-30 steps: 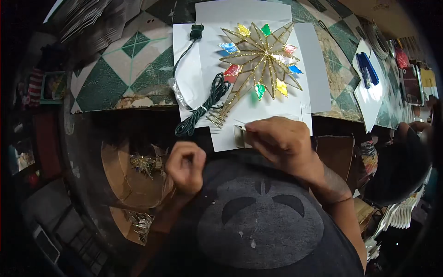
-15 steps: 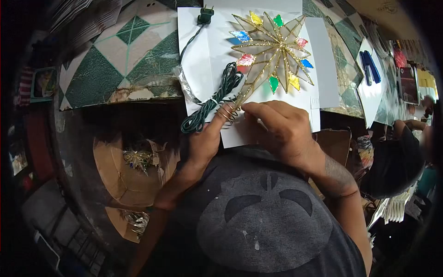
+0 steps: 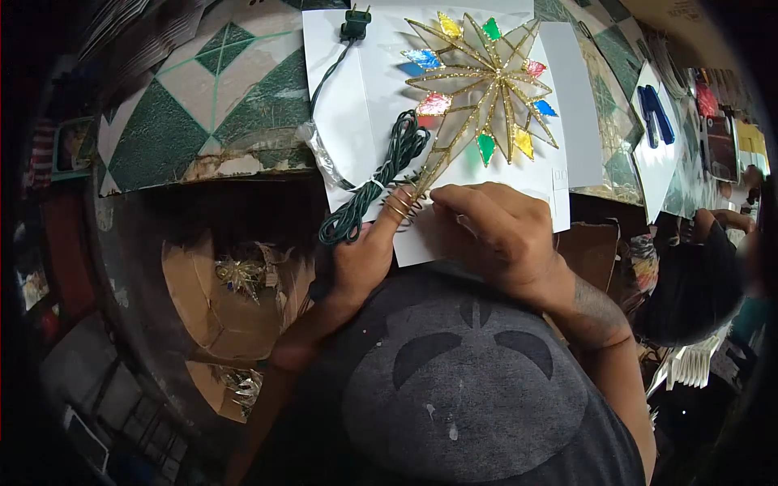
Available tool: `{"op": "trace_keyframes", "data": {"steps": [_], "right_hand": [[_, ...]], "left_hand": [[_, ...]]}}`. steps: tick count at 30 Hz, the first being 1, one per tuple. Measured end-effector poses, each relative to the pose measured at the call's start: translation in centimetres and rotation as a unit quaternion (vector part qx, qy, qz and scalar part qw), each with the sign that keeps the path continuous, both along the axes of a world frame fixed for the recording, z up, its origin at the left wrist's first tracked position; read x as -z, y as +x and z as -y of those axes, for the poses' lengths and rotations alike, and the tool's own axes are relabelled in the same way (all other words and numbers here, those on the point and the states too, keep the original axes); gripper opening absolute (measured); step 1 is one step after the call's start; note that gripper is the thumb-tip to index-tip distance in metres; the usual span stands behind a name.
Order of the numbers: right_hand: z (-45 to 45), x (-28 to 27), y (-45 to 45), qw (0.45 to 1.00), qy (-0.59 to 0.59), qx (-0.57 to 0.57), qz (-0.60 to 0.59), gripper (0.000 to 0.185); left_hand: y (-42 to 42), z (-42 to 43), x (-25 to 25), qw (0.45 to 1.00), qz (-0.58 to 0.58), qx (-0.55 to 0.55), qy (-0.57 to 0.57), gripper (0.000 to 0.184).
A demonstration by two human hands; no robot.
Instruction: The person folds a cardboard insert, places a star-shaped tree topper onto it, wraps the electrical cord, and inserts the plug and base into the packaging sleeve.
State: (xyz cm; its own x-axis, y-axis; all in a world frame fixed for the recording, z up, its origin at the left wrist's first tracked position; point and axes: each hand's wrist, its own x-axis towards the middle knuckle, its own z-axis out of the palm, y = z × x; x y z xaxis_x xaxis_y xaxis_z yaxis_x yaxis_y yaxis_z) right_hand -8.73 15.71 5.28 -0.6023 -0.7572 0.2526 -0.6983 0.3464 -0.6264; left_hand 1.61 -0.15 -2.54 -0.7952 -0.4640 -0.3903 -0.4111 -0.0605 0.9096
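Observation:
A gold-edged star tree topper (image 3: 496, 74) with translucent points and small red, blue, green and yellow tips lies on white card (image 3: 365, 85). Its long lower point ends in a wire coil (image 3: 405, 212) at the card's near edge. My left hand (image 3: 366, 255) grips this coil, its thumb pressed over the wire. Close to the coil's right side, my right hand (image 3: 506, 235) is closed with the fingers curled; whatever is in them is hidden. A tied bundle of green cord (image 3: 377, 185) lies beside my left thumb, leading to a plug (image 3: 355, 24) at the card's top.
A green-and-white tiled table (image 3: 170, 134) with a worn front edge carries the card. On the right is a blue stapler (image 3: 655, 115) on a white piece. Below left, an open cardboard box (image 3: 190, 300) holds another star (image 3: 239, 274). A co-worker (image 3: 689, 283) sits at right.
The card, star and cord appear slightly shifted and turned in view. Both hands have moved slightly downward in the picture, my left still on the coil and my right still curled beside it.

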Motion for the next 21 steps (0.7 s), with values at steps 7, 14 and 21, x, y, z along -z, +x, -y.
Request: {"op": "trace_keyframes", "data": {"steps": [7, 14, 21], "right_hand": [[-0.1, 0.5, 0.0, 0.999, 0.006, -0.008, -0.038, 0.033], [-0.1, 1.7, 0.5, 1.000, -0.013, 0.006, -0.026, 0.031], [-0.7, 3.5, 0.9, 0.996, -0.062, 0.004, -0.063, 0.028]], "left_hand": [[-0.3, -0.5, -0.7, 0.999, -0.019, -0.034, 0.033, 0.023], [-0.3, -0.5, -0.7, 0.996, -0.083, -0.016, -0.009, 0.017], [-0.9, -0.9, 0.3, 0.979, -0.196, -0.050, 0.021, 0.013]]}}
